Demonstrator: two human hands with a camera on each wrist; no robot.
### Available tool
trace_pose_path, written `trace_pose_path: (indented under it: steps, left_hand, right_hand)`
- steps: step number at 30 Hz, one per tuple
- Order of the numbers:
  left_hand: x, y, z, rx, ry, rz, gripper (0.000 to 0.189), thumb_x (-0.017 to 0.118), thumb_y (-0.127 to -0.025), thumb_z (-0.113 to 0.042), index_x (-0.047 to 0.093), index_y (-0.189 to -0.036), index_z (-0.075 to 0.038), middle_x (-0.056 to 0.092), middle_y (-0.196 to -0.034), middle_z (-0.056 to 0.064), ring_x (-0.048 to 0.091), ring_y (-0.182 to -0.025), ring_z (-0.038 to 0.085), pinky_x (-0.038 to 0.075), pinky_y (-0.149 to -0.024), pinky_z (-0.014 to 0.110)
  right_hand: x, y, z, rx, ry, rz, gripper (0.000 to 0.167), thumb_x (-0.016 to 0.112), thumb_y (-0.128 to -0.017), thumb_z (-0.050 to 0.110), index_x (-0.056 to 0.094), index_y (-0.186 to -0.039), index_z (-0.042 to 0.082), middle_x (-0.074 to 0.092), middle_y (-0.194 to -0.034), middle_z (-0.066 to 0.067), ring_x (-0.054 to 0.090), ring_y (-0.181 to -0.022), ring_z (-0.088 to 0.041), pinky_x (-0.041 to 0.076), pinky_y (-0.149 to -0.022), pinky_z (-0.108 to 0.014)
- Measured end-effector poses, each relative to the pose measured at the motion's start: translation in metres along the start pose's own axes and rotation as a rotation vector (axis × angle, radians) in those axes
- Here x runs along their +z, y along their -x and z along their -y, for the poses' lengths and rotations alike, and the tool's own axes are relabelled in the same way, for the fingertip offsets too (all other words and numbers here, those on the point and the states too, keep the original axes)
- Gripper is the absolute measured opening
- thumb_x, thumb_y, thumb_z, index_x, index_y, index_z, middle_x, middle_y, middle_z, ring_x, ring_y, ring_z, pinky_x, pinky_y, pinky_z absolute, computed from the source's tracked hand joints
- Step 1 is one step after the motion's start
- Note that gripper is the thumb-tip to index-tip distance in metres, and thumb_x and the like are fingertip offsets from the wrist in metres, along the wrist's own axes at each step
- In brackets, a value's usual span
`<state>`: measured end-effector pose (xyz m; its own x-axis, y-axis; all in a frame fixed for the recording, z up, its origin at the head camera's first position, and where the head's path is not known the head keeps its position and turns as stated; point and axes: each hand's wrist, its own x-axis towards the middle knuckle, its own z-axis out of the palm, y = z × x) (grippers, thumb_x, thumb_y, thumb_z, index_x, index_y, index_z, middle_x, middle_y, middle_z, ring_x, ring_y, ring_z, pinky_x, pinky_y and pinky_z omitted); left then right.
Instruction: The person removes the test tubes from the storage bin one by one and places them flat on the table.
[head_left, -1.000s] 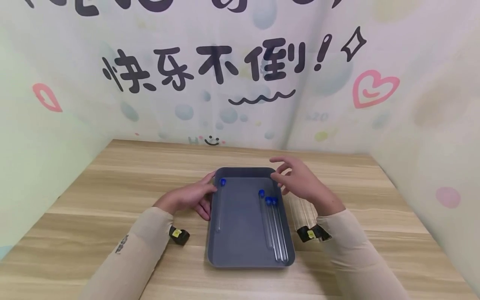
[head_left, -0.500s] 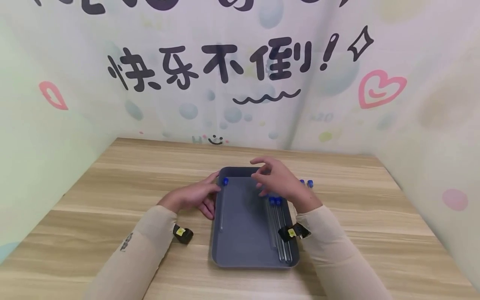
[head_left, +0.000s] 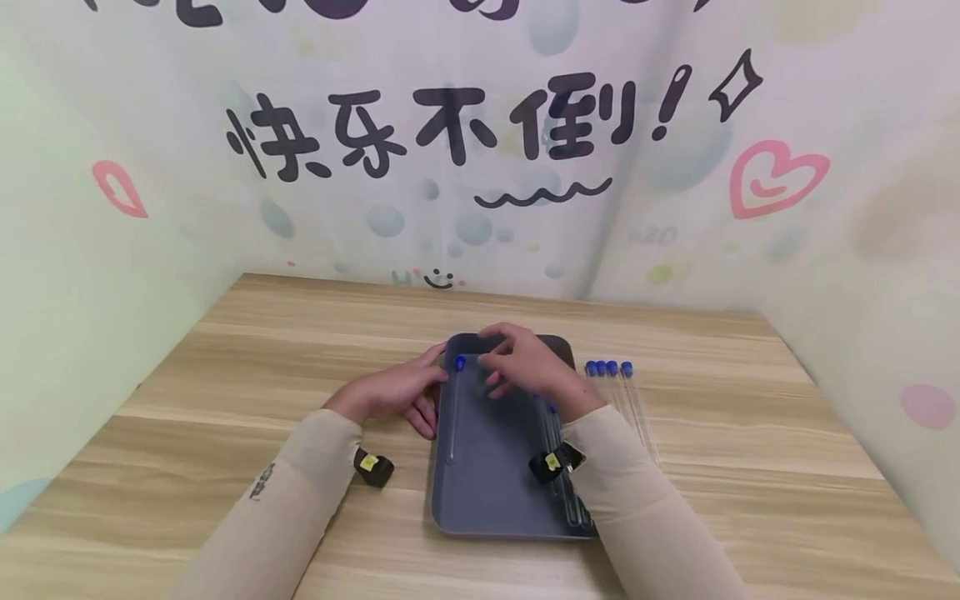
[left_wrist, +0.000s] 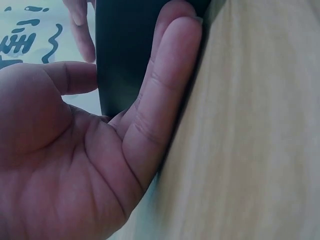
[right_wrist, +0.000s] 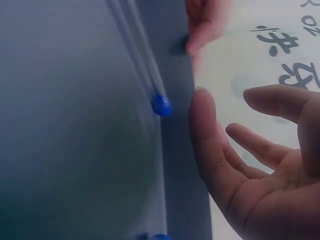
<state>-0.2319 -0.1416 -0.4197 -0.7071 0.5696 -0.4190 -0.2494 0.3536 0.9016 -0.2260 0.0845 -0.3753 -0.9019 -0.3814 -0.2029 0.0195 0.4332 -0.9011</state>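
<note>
A dark grey tray (head_left: 487,504) lies on the table. My left hand (head_left: 399,390) holds its left side, thumb at the rim and fingers along the outer wall, as the left wrist view shows. Inside, along the left wall, rests a clear test tube with a blue cap (head_left: 460,363); the right wrist view shows this blue cap (right_wrist: 161,105) close to the wall. My right hand (head_left: 525,362) hovers over the tray's far part, thumb and fingers apart with nothing between them. More test tubes (head_left: 576,507) lie along the right wall, partly hidden under my right forearm.
Several blue-capped test tubes (head_left: 612,368) lie side by side on the table right of the tray, their lower ends behind my right sleeve. A printed cloth (head_left: 450,192) hangs behind the table's far edge (head_left: 675,311).
My right hand has moved left, from the tray's right rim to over its far middle. The tubes on the table have come into sight. My left hand stays on the tray.
</note>
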Motion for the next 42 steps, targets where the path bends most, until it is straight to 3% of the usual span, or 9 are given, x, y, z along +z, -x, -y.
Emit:
trace_pose_path:
  steps: [15,27,42]
  left_hand:
    - [-0.003,0.001,-0.001,0.001,0.032,0.04,0.061,0.029,-0.108,-0.026,-0.002,-0.159,-0.041,0.068,-0.089,0.021,0.072,-0.069,0.027,0.064,-0.069,0.046]
    - [-0.001,0.003,-0.003,-0.016,0.032,0.029,0.063,0.031,-0.108,-0.027,-0.004,-0.159,-0.041,0.069,-0.091,0.024,0.071,-0.068,0.027,0.064,-0.068,0.046]
    - [-0.003,0.003,-0.002,-0.004,0.031,0.032,0.063,0.031,-0.108,-0.027,-0.004,-0.159,-0.04,0.072,-0.087,0.021,0.072,-0.068,0.026,0.064,-0.068,0.045]
  right_hand:
    - [0.016,-0.011,-0.012,0.102,-0.073,0.041,0.048,0.058,-0.1,0.011,0.045,-0.146,0.012,0.061,-0.123,-0.023,0.071,-0.081,-0.023,0.065,-0.071,-0.038]
    - [0.024,-0.014,-0.017,0.151,-0.181,0.151,0.065,0.057,-0.097,0.0,0.03,-0.155,0.009,0.066,-0.111,-0.023,0.071,-0.07,-0.023,0.065,-0.069,-0.039]
    - [0.032,-0.019,-0.017,0.157,-0.205,0.174,0.085,0.065,-0.09,-0.007,0.019,-0.159,0.011,0.061,-0.103,-0.016,0.069,-0.07,-0.022,0.065,-0.071,-0.039]
